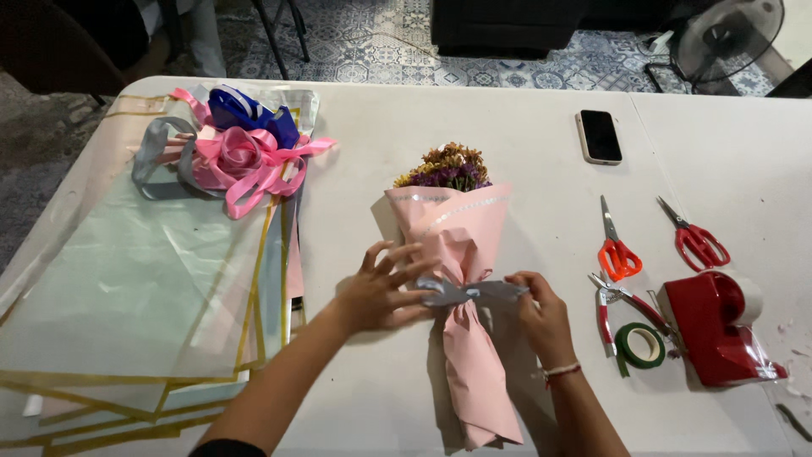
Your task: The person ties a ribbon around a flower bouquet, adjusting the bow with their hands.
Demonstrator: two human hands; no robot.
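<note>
Centrally, grey satin ribbon [468, 292] around pink paper bouquet [461, 279]

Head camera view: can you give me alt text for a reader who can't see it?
Two bare hands, left hand and right hand, hold a grey ribbon around the waist of a pink-wrapped bouquet lying on a white table. Wrapping sheets and ribbon rolls lie left; scissors, a red tape dispenser and a phone right.
</note>
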